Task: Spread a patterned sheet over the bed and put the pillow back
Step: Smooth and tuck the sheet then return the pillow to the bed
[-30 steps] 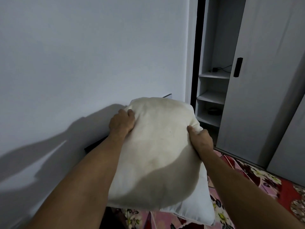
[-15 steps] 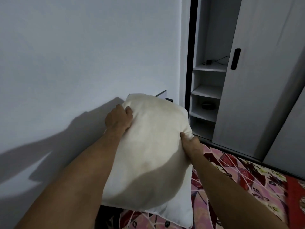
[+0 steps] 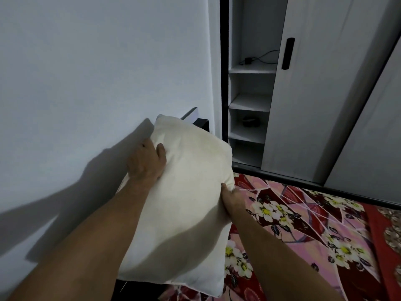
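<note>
A cream pillow [image 3: 186, 192] is held upright in the middle of the view, close to the white wall. My left hand [image 3: 146, 160] grips its upper left edge, thumb on the front face. My right hand [image 3: 231, 197] grips its right edge, fingers tucked behind the fabric. The patterned sheet [image 3: 303, 231], red and pink with white flowers, covers the bed to the right and below the pillow. The pillow's lower corner hangs over the sheet near the bottom of the view.
The white wall [image 3: 86, 72] stands right behind the pillow. A dark headboard corner [image 3: 202, 123] shows above it. A grey wardrobe [image 3: 325, 105] with open shelves [image 3: 249, 103] and a sliding door stands at the right, past the bed's edge.
The pillow and both hands have dropped lower and moved toward the wall. More of the patterned sheet shows at the right.
</note>
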A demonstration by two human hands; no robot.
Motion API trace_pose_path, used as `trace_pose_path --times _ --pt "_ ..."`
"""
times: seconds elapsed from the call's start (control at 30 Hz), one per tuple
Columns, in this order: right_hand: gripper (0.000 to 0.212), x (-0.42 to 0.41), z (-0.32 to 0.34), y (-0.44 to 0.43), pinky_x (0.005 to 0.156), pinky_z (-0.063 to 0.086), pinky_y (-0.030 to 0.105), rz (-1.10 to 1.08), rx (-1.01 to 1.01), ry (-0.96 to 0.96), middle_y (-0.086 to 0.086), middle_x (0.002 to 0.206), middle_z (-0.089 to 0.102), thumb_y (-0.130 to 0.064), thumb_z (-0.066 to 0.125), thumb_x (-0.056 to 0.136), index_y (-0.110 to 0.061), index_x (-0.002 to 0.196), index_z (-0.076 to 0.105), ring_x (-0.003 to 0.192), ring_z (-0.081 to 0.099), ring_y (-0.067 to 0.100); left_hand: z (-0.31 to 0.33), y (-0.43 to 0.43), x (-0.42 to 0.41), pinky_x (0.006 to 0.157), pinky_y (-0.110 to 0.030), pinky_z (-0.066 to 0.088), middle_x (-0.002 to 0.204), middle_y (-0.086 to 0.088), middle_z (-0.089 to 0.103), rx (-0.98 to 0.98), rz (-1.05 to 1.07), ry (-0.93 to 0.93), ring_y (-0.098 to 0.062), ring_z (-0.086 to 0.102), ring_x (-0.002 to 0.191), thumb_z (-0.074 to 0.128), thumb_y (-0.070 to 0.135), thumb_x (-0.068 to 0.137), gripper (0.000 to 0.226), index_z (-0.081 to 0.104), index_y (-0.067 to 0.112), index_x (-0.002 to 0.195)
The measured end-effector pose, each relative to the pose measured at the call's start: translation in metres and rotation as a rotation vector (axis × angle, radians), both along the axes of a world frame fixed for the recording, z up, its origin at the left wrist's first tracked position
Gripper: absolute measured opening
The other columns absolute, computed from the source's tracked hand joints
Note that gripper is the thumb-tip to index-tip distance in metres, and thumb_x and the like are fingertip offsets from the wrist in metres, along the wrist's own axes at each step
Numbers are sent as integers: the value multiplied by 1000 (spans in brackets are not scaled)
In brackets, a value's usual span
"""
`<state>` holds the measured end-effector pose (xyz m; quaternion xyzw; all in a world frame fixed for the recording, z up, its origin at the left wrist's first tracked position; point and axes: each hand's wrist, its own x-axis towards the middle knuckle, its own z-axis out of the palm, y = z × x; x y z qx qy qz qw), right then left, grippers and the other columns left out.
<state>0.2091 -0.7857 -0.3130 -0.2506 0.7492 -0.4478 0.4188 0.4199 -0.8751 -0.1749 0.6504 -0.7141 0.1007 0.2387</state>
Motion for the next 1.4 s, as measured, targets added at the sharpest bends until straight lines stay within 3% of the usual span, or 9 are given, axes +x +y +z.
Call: trace_pose_path --times 0.23,0.37,0.5,0.7,0.83,0.97,1.1,1.27,1.4 --pt "64 2 -66 -35 114 33 49 -9 38 -103 21 151 45 -48 48 103 -8 152 38 139 41 42 -55 -35 -12 59 -40 51 95 -19 65 82 -35 -34 -36 63 76 40 45 101 45 55 3 106" --pt "60 -3 -104 -52 113 35 48 -7 19 -182 18 148 49 -44 50 103 -9 151 41 136 45 40 -88 -44 -26 54 -36 42 96 -19 62 114 -13 -73 -37 63 75 46 42 100 42 56 3 108" --pt "69 -7 -143 -76 117 33 53 22 69 -264 16 155 41 -49 50 101 -13 156 31 140 40 40 -120 -55 -36 48 -32 33 92 -19 62 128 25 -106 -37 63 68 50 41 98 40 57 3 108" --pt "76 -13 -212 -112 118 29 56 21 143 -372 14 160 35 -55 51 98 -17 159 26 143 37 39 -160 -69 -47 49 -29 33 97 -13 59 110 17 -174 -28 61 71 40 47 101 48 52 7 125" --pt "72 -12 -234 -116 118 31 49 40 158 -431 12 159 38 -54 49 101 -16 158 29 142 38 36 -192 -81 -46 46 -31 42 97 -14 59 116 -28 -203 -29 61 71 40 47 101 52 51 6 129" --pt "102 -3 -299 -126 115 36 53 93 168 -529 5 155 45 -82 51 72 -27 156 34 136 45 31 -216 -95 -41 48 -35 48 99 -13 58 140 -61 -243 -29 61 73 41 48 100 54 50 6 133" --pt "122 8 -352 -131 111 40 57 128 228 -596 5 153 46 -93 49 55 -28 156 31 136 46 33 -238 -111 -37 50 -34 45 101 -13 58 168 -79 -291 -29 62 74 37 50 100 55 50 7 133" --pt "101 12 -338 -137 112 40 56 141 279 -572 9 154 45 -81 49 78 -21 158 29 136 45 34 -260 -121 -34 47 -34 47 99 -14 59 184 -78 -341 -30 63 71 40 49 99 54 52 7 130" --pt "101 16 -355 -152 112 41 54 179 312 -558 9 149 49 -81 48 74 -19 153 37 132 48 32 -273 -126 -32 48 -36 49 102 -17 58 232 16 -302 -33 63 72 44 49 99 51 52 9 129"
